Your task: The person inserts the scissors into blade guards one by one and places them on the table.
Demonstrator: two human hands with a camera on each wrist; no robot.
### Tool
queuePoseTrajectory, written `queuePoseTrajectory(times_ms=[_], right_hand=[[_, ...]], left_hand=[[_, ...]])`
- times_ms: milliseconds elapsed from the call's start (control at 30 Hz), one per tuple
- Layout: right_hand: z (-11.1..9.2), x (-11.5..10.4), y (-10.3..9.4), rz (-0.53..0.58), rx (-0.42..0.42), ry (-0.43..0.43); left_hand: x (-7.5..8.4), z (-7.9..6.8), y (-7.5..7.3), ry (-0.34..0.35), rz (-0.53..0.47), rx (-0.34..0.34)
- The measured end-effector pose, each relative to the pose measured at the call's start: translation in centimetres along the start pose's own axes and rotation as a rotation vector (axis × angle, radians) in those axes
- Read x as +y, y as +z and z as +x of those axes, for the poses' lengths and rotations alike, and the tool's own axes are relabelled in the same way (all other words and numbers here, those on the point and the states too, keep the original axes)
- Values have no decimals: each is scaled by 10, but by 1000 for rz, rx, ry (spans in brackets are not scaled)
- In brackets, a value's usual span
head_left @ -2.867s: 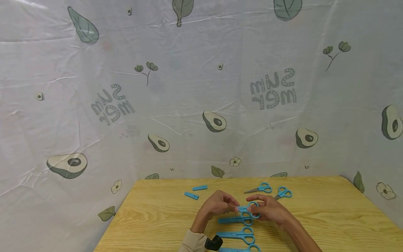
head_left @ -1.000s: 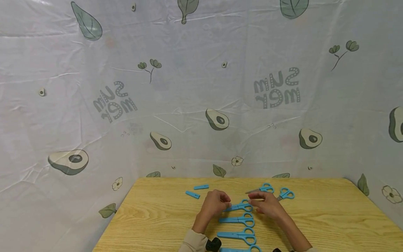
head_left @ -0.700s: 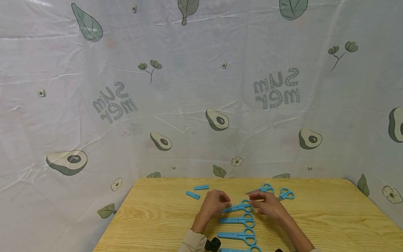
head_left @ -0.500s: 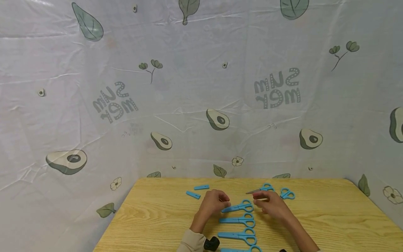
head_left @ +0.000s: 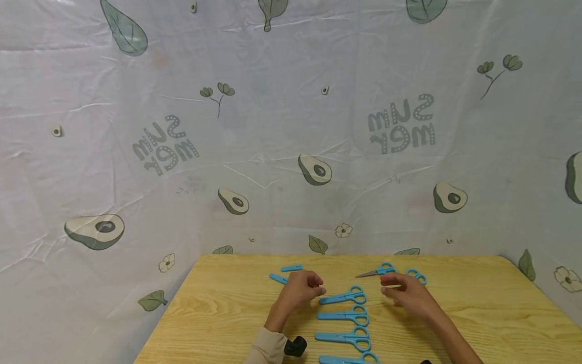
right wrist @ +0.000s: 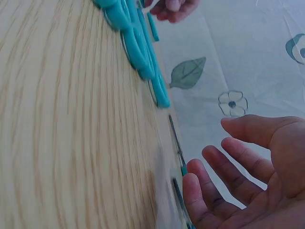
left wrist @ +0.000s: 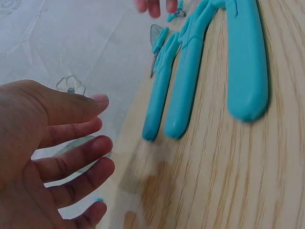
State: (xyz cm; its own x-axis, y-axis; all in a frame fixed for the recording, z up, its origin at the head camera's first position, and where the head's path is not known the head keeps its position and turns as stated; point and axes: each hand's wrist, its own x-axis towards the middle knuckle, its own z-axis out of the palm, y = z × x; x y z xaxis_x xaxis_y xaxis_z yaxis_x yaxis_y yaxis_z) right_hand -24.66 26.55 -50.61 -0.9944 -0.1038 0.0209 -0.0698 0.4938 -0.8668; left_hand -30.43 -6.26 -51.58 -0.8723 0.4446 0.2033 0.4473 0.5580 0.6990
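Note:
Nothing is in my left hand (head_left: 301, 290), which is over the table just left of the farthest pair of capped blue scissors (head_left: 343, 296); its fingers are relaxed and apart in the left wrist view. My right hand (head_left: 411, 294), likewise holding nothing, hovers right of the handles with fingers loosely spread. Below that pair, a column of more capped scissors (head_left: 343, 316) lies with handles to the right. Uncapped scissors (head_left: 378, 270) with a bare metal blade lie behind the right hand. A second uncapped pair (head_left: 416, 276) is partly hidden by that hand.
Two loose blue blade caps (head_left: 291, 268) lie at the back left of the wooden table (head_left: 218, 308), one partly behind the left hand. A white patterned sheet (head_left: 273, 126) hangs behind and around the table.
The hands held the farthest scissors at first, then set them down at the head of the column and let go. Since then the left hand has drawn left and the right hand right.

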Motion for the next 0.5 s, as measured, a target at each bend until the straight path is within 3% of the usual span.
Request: queuePoseTrajectory(times_ms=[500], right_hand=[[-22,27,-45,-69,32,14]], left_hand=[[-23,-13,-29,-3,47,16]])
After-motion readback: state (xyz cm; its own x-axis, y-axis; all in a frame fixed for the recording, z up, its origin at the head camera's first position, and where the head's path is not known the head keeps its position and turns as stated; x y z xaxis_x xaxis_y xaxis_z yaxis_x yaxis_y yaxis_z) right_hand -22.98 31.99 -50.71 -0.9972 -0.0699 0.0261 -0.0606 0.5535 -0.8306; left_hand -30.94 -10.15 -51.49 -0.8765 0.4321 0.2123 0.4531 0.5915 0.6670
